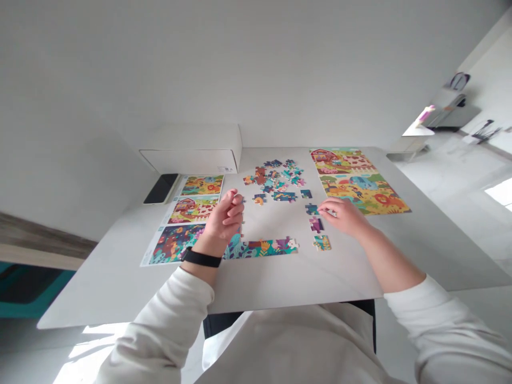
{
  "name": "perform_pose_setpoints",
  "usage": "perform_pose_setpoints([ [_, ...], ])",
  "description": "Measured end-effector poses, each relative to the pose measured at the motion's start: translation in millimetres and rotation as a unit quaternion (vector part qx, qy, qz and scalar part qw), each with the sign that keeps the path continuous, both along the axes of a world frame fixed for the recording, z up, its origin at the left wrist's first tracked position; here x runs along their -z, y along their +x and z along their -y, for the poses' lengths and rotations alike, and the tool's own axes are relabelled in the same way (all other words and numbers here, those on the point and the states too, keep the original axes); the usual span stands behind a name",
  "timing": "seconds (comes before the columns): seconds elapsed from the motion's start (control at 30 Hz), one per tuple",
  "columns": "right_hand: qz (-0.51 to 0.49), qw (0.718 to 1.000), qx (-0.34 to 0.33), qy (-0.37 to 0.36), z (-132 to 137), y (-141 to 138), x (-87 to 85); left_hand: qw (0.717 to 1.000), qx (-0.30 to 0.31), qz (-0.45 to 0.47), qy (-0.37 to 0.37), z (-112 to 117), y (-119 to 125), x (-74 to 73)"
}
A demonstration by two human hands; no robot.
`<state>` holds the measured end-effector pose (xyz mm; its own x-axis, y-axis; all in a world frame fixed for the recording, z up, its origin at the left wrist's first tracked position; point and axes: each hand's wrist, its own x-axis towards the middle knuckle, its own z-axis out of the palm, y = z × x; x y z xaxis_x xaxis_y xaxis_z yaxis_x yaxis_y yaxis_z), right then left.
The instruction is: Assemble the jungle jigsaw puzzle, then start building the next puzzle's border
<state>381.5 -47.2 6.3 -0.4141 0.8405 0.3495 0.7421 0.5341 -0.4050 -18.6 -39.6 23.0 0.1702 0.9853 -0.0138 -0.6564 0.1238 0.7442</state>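
My left hand (224,217) is raised just above the table with its fingers curled together; a small puzzle piece seems pinched at the fingertips, though I cannot make it out. My right hand (344,215) lies low on the table, fingers bent, its tips touching a dark blue puzzle piece (312,209). A joined strip of puzzle pieces (266,248) lies between the hands near the front. Loose pieces (276,178) are heaped further back. A purple piece (316,224) and a yellow-blue piece (322,243) lie beside my right wrist.
A finished farm-and-animals puzzle (356,181) lies at the right. A picture sheet with three scenes (188,216) lies at the left, with a black phone (161,188) behind it. A white box (194,148) stands at the back against the wall. The table's front edge (200,312) is close to my body.
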Motion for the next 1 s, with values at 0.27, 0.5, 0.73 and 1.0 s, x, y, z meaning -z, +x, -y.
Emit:
perform_pose_setpoints([
  [0.27,0.093,0.996,0.002,-0.005,-57,-23,-13.8,0.991,-0.007,-0.111,0.079,-11,-11,4.1],
  [0.5,0.16,0.985,0.05,-0.04,-118,-48,-18.1,0.835,-0.129,-0.498,0.196,-10,-12,12.8],
  [0.73,0.215,0.967,0.11,-0.077,-160,-66,-8.0,0.681,-0.16,-0.631,0.335,2,-17,6.4],
  [1.0,0.207,0.969,0.1,-0.092,-187,-70,4.5,0.628,-0.191,-0.644,0.393,2,-21,3.9],
])
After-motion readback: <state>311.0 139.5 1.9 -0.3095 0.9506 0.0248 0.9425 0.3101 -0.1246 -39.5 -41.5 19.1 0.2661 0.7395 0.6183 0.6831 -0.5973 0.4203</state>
